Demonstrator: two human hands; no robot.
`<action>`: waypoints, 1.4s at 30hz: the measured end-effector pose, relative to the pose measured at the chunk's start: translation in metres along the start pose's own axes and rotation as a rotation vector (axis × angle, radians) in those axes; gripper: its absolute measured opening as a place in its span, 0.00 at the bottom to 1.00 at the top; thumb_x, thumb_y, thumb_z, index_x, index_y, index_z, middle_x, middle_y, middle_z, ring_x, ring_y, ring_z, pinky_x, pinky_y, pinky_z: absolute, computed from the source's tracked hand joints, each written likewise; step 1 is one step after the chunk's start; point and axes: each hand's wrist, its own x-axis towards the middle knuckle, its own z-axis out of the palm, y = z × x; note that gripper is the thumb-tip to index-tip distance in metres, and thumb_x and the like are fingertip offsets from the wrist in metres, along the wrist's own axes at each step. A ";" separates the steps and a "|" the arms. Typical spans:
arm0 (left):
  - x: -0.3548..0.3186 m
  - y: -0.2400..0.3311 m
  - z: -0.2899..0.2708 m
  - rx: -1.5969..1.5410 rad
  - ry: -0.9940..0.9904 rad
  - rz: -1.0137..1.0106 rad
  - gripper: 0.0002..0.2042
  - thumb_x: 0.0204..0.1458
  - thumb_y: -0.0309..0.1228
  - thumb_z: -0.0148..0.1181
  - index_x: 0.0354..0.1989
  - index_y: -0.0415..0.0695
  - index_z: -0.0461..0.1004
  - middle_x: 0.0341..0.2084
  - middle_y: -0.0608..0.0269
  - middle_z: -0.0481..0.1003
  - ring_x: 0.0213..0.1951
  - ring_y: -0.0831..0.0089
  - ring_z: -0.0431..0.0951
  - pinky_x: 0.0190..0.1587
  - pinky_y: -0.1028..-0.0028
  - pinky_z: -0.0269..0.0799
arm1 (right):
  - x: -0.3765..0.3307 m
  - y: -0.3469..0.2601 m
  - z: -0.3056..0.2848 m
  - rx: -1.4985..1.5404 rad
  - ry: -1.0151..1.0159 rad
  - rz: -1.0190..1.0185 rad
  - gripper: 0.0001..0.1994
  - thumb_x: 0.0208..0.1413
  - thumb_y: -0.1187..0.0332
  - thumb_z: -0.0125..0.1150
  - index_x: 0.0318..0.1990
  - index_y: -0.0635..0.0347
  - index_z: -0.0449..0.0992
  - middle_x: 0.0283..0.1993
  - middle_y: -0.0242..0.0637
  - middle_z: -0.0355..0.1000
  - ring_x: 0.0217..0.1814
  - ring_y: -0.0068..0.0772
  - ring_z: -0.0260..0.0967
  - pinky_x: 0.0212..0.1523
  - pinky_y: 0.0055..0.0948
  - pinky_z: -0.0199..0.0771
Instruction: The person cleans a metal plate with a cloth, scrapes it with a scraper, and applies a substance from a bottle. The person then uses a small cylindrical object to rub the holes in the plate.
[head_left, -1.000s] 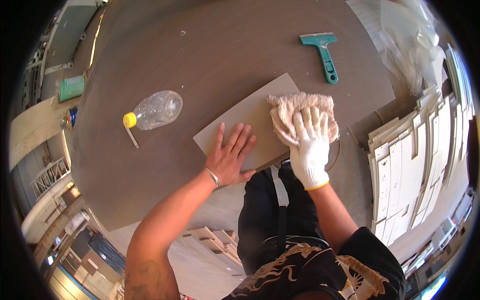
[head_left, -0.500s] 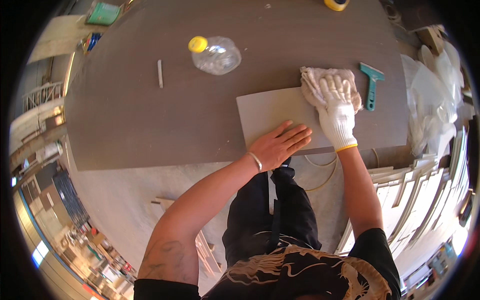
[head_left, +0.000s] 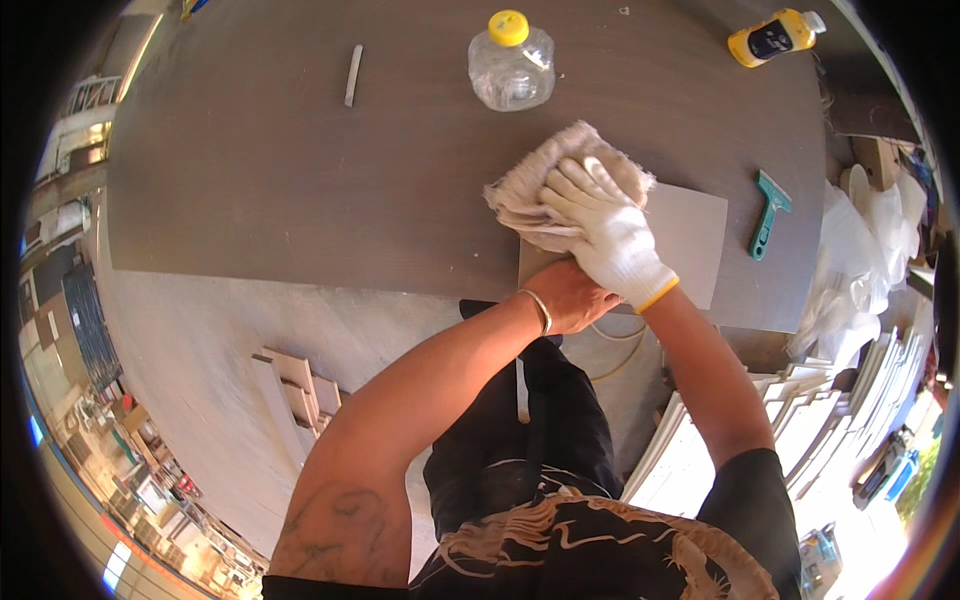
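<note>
My right hand (head_left: 605, 225), in a white knitted glove with a yellow cuff edge, presses on a folded, fluffy beige cloth (head_left: 530, 190). The cloth covers the left part of a flat light-grey panel (head_left: 690, 240) and hangs over onto the dark table. At the panel's near edge is my bare left hand (head_left: 570, 297), a bracelet on its wrist. My right wrist crosses over it and hides most of its fingers. Right of the panel lies a scraper (head_left: 767, 215) with a teal handle.
A clear plastic bottle (head_left: 512, 75) with a yellow cap stands beyond the cloth on the dark tabletop (head_left: 250, 190). Farther right lies a yellow bottle (head_left: 775, 38) with a dark label. A thin pale strip (head_left: 353, 76) rests at left. Stacked boards (head_left: 800, 420) lean below right.
My right hand has slid the cloth leftward from the panel's right side to its left part. My left hand's fingers, spread on the panel before, are now mostly hidden under my right wrist.
</note>
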 end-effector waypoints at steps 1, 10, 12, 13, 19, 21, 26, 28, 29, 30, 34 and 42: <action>0.000 0.002 0.002 0.002 0.142 -0.020 0.26 0.72 0.36 0.42 0.78 0.50 0.62 0.79 0.62 0.61 0.77 0.61 0.62 0.78 0.54 0.58 | 0.002 -0.002 0.004 0.006 0.088 -0.051 0.21 0.59 0.68 0.60 0.61 0.56 0.80 0.71 0.38 0.71 0.80 0.43 0.60 0.80 0.44 0.58; 0.002 0.004 -0.014 -0.217 -0.230 -0.120 0.25 0.71 0.36 0.45 0.77 0.51 0.64 0.73 0.58 0.69 0.71 0.57 0.72 0.70 0.52 0.69 | 0.030 -0.018 -0.002 0.134 -0.192 -0.035 0.25 0.54 0.75 0.60 0.62 0.55 0.78 0.69 0.39 0.71 0.79 0.49 0.60 0.79 0.42 0.59; 0.002 0.002 -0.009 0.074 0.035 -0.029 0.27 0.72 0.36 0.43 0.79 0.49 0.60 0.78 0.60 0.62 0.76 0.58 0.65 0.75 0.55 0.64 | 0.029 -0.014 0.005 0.117 -0.109 -0.099 0.21 0.57 0.70 0.60 0.60 0.53 0.78 0.65 0.37 0.72 0.75 0.46 0.63 0.76 0.41 0.62; 0.001 -0.001 -0.005 0.353 0.102 0.037 0.27 0.73 0.36 0.42 0.80 0.47 0.58 0.81 0.61 0.58 0.78 0.59 0.61 0.77 0.57 0.61 | 0.025 -0.011 0.008 0.081 -0.125 -0.196 0.18 0.60 0.65 0.60 0.58 0.51 0.78 0.60 0.34 0.72 0.70 0.41 0.66 0.72 0.42 0.65; 0.004 -0.006 0.014 0.717 0.226 0.073 0.28 0.74 0.38 0.38 0.81 0.48 0.55 0.82 0.64 0.54 0.81 0.64 0.55 0.81 0.53 0.53 | 0.022 -0.015 0.050 0.075 0.122 -0.086 0.20 0.54 0.66 0.60 0.56 0.53 0.80 0.62 0.32 0.76 0.74 0.40 0.64 0.76 0.39 0.62; 0.002 -0.006 0.011 -0.080 0.236 0.039 0.27 0.74 0.36 0.39 0.81 0.49 0.57 0.82 0.65 0.55 0.80 0.64 0.57 0.81 0.53 0.53 | 0.017 -0.019 0.049 0.101 0.051 -0.037 0.20 0.53 0.68 0.61 0.55 0.54 0.81 0.61 0.33 0.77 0.73 0.41 0.65 0.76 0.40 0.61; 0.002 0.000 -0.008 -0.180 0.219 -0.009 0.30 0.67 0.32 0.51 0.79 0.46 0.60 0.79 0.61 0.60 0.78 0.61 0.60 0.80 0.52 0.54 | -0.018 0.004 0.010 0.324 0.252 0.038 0.21 0.55 0.73 0.59 0.57 0.53 0.84 0.67 0.42 0.76 0.73 0.48 0.69 0.77 0.43 0.64; 0.002 0.003 -0.015 0.077 0.011 0.040 0.33 0.65 0.33 0.54 0.80 0.45 0.59 0.80 0.62 0.57 0.79 0.61 0.58 0.82 0.53 0.49 | -0.043 0.027 -0.008 0.315 0.330 0.360 0.21 0.60 0.69 0.60 0.60 0.49 0.84 0.65 0.45 0.78 0.72 0.49 0.71 0.77 0.44 0.63; 0.001 0.004 -0.018 0.145 0.060 0.073 0.34 0.65 0.34 0.54 0.80 0.44 0.59 0.81 0.63 0.55 0.80 0.62 0.56 0.82 0.53 0.47 | -0.063 0.038 -0.015 0.209 0.335 0.482 0.20 0.64 0.68 0.58 0.62 0.46 0.84 0.68 0.44 0.77 0.74 0.48 0.69 0.79 0.46 0.60; 0.002 0.004 -0.019 0.220 0.033 0.071 0.33 0.69 0.36 0.46 0.83 0.47 0.51 0.84 0.65 0.48 0.84 0.65 0.45 0.84 0.54 0.36 | -0.078 0.052 -0.019 -0.060 0.203 0.528 0.21 0.68 0.67 0.55 0.66 0.45 0.81 0.72 0.44 0.74 0.78 0.48 0.65 0.82 0.47 0.54; 0.002 0.002 -0.017 0.211 0.038 0.082 0.34 0.69 0.35 0.47 0.84 0.47 0.50 0.85 0.65 0.47 0.84 0.66 0.42 0.85 0.55 0.36 | -0.117 0.071 -0.005 0.109 0.420 0.800 0.22 0.72 0.65 0.53 0.70 0.51 0.78 0.78 0.42 0.68 0.86 0.52 0.53 0.84 0.45 0.45; 0.015 -0.013 -0.061 -0.184 0.185 0.016 0.30 0.64 0.36 0.57 0.75 0.42 0.66 0.78 0.62 0.62 0.80 0.57 0.55 0.81 0.52 0.46 | -0.163 -0.004 0.005 0.530 0.749 0.918 0.21 0.68 0.65 0.59 0.66 0.58 0.80 0.69 0.42 0.76 0.70 0.41 0.71 0.69 0.36 0.68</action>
